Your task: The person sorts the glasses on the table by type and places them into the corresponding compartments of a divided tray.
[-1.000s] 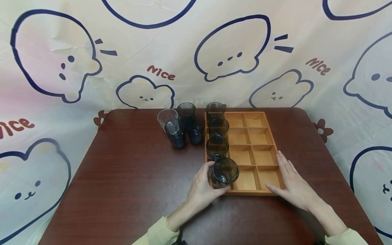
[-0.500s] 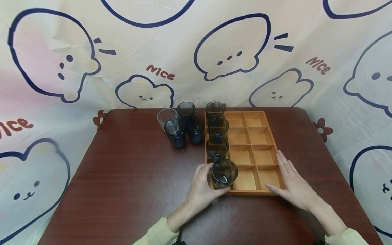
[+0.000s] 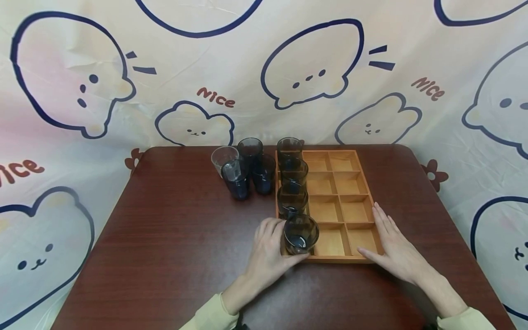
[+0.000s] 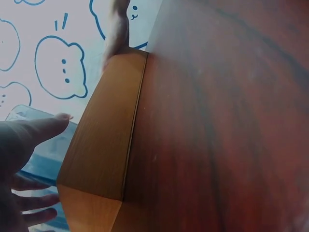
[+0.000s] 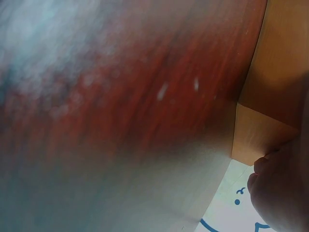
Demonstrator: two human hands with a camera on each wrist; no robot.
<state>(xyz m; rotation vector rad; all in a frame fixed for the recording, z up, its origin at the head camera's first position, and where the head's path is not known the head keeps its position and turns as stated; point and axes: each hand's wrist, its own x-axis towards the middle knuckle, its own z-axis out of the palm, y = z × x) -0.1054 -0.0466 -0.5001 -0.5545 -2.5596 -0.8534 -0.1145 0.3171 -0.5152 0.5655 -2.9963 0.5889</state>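
A dark, see-through drinking glass (image 3: 301,234) stands at the near-left compartment of the wooden tray (image 3: 336,259). Around it curve the thumb and fingers of my left hand (image 3: 268,250), from the left and near sides. In the left wrist view that hand's thumb (image 4: 46,128) lies across the bluish-looking glass, its fingers spread lower down. My right hand (image 3: 398,252) rests with straight fingers along the tray's right edge, thumb over the near corner. Behind the gripped glass, more dark glasses (image 3: 293,199) stand in a row along the tray's left column.
Several glasses (image 3: 237,178), one of them clear (image 3: 222,156), cluster on the brown table (image 3: 177,238) left of the tray. The tray's middle and right columns show bare wooden compartments. A patterned curtain (image 3: 264,123) hangs behind the table.
The glass in my left hand has shifted slightly left and settled a little. The left hand's knuckles have moved slightly left. My right hand stays in place.
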